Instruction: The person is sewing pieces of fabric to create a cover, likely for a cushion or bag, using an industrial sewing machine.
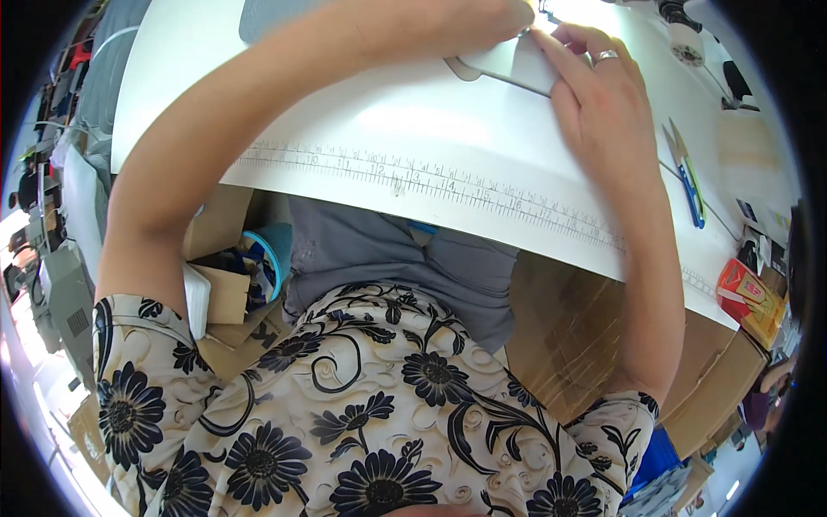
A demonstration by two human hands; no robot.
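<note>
At the top of the view my left hand (491,21) has its fingers curled together beside a small, brightly lit metal fitting (547,15); what they hold is hidden. My right hand (603,95), with a ring on one finger, reaches to the same spot, index finger extended and others bent, over a pale grey metal plate (500,65) set in the white table (345,121); anything pinched there is too small to name. A dark grey piece (267,17) lies behind my left forearm. A printed measuring scale runs along the table's front edge.
Blue-handled and green-handled scissors (689,185) lie at the right, near a red and yellow package (745,302). A cylindrical fixture (685,43) stands upper right. Cardboard boxes (215,224) and a blue bin (280,254) are below the table. Part of another person (758,405) shows far right.
</note>
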